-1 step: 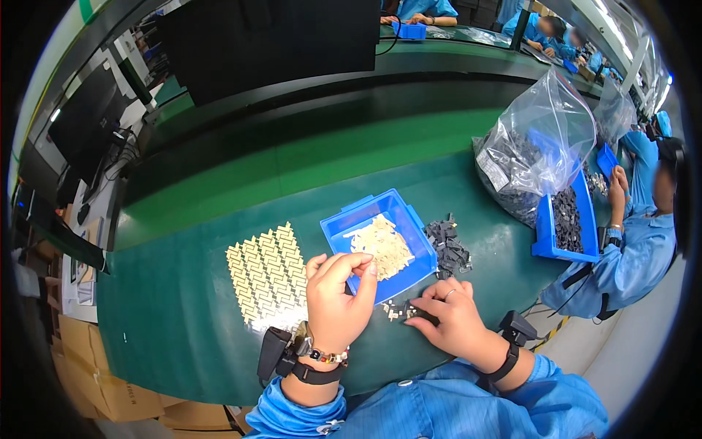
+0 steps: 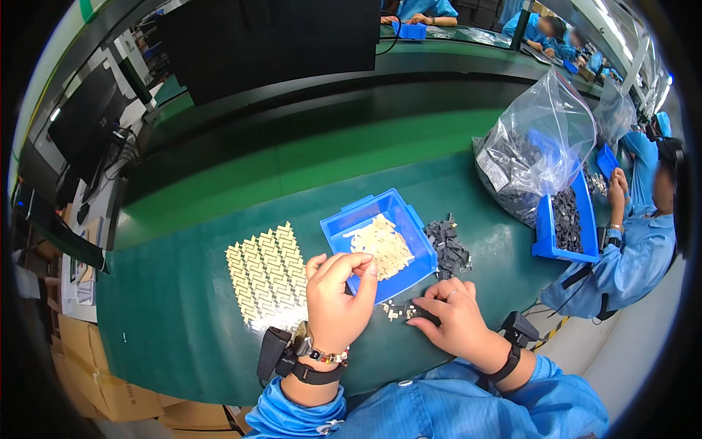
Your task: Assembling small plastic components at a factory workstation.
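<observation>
My left hand point(image 2: 340, 298) is closed in a pinch over the near left edge of a blue plastic bin point(image 2: 333, 229). What its thumb and forefinger hold, if anything, is too small to make out. Pale cream-coloured small pieces point(image 2: 386, 245) fill the middle of that bin. To the right, my right hand point(image 2: 455, 316) pinches a small black part point(image 2: 431, 316) just above the green table. A few tiny black and white bits point(image 2: 397, 310) lie by its fingertips. Beyond this hand sits a loose pile of black plastic parts point(image 2: 447, 247), against the bin's right side.
Left of the bin lies a sheet of cream strips in a zigzag pattern point(image 2: 267, 274). A clear bag of dark parts point(image 2: 526, 154) and another blue bin of black parts point(image 2: 542, 228) stand at the right, beside a co-worker point(image 2: 632, 241). A black panel point(image 2: 270, 44) rises behind.
</observation>
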A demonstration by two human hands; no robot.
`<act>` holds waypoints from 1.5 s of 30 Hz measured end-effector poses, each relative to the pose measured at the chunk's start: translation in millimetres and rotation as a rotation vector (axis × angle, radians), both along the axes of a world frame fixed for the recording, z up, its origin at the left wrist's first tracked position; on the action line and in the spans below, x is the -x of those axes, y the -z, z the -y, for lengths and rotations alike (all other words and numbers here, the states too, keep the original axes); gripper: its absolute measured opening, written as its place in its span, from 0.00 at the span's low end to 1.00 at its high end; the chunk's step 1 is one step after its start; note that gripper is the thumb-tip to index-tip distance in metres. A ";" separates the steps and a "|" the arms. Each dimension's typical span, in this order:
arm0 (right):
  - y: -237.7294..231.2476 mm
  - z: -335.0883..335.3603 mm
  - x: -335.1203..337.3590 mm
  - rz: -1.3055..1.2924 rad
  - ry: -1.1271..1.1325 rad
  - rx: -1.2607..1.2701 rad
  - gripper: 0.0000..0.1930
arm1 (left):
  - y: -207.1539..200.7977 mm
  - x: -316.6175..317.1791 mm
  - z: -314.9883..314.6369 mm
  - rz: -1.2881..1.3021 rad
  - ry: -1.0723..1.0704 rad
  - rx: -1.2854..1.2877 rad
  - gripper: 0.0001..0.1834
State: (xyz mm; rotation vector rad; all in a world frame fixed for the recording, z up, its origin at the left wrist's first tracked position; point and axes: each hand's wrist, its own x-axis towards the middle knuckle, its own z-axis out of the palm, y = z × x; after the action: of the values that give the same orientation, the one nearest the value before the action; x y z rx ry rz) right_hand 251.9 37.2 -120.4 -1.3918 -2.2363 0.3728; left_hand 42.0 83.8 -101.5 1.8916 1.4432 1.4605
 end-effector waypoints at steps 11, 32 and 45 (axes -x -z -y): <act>7.8 -0.1 1.6 -0.004 -0.007 0.032 0.07 | 2.1 -1.4 -1.1 -0.005 0.011 -0.006 0.04; -22.6 -20.4 2.9 -1.075 -0.016 0.719 0.05 | -11.1 1.2 6.8 -0.108 0.234 0.009 0.04; -20.4 -16.7 9.5 -0.980 -0.093 0.504 0.12 | -13.9 0.8 8.1 -0.126 0.424 0.037 0.04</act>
State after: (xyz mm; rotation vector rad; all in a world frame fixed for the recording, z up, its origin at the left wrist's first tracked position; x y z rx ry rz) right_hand 242.4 53.8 -100.0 -0.9621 -1.4152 1.3766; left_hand 41.3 75.7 -87.6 2.1335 1.0212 1.1246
